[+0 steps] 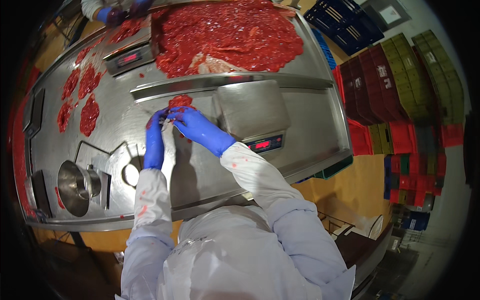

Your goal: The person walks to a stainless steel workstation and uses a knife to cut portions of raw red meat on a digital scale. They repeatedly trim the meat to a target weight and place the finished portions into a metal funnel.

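Note:
Both my hands wear blue gloves and meet over the steel table (200,175). A pale, limp, translucent strip (169,142) hangs down from between my fingers; its exact kind is unclear. My left hand (155,132) has its dark-stained fingers closed at the strip's top. Reaching in from the right, my right hand (192,122) pinches at the same spot. Just beyond the fingertips lies a small heap of red, wet meat (181,101). Beside my right hand stands a steel-topped scale (252,110) with a lit red display.
A large mound of red meat (230,37) lies behind a raised steel rail (230,82). Left are smaller meat portions (90,115), a steel funnel (75,187) and another scale (130,57). A co-worker's gloved hand (112,16) is at far left. Stacked crates (375,85) stand at right.

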The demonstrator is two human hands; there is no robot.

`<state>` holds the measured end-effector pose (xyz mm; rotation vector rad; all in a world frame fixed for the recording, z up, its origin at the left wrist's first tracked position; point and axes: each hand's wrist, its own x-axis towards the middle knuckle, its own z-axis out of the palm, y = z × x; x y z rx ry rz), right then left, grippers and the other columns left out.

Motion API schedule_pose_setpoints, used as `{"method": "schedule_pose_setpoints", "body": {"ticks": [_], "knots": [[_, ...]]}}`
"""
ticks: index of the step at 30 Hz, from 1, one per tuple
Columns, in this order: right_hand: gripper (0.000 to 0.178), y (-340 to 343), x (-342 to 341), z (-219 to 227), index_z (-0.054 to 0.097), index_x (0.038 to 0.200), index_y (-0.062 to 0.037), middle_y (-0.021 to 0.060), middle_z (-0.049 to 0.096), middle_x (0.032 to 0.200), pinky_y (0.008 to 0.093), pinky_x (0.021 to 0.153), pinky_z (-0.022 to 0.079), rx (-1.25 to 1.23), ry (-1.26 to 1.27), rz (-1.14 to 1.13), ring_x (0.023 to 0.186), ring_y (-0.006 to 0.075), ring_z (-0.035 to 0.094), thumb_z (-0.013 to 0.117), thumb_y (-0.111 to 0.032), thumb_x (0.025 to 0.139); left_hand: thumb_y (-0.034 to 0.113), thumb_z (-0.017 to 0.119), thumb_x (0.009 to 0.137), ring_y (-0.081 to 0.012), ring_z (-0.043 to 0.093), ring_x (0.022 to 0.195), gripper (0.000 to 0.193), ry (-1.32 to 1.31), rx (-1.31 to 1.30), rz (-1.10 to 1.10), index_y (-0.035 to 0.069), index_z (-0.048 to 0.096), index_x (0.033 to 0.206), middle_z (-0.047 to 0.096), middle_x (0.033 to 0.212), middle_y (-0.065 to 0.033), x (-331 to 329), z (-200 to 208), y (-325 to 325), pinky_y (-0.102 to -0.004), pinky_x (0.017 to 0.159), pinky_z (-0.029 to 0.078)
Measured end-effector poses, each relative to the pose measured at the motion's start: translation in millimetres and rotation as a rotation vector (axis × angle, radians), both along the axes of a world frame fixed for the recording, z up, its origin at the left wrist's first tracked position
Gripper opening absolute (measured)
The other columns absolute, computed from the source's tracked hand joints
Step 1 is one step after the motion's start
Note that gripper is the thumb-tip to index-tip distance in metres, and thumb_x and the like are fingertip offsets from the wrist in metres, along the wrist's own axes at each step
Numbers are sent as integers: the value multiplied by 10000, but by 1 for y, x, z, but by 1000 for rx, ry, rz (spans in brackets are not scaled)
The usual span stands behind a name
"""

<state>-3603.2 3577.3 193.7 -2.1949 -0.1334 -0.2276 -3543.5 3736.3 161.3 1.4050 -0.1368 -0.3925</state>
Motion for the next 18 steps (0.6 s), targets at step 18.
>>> {"method": "schedule_pose_setpoints", "body": {"ticks": [18], "knots": [[558,-443,-22,-89,586,1118,-31,203,560,1119,433,839,477,-375,93,-565,992,362,578,788,-295,670,242,456,934,-53,398,656,333,191,254,581,1,661,1038,560,793,32,-170,-5,19,-217,626,325]]}}
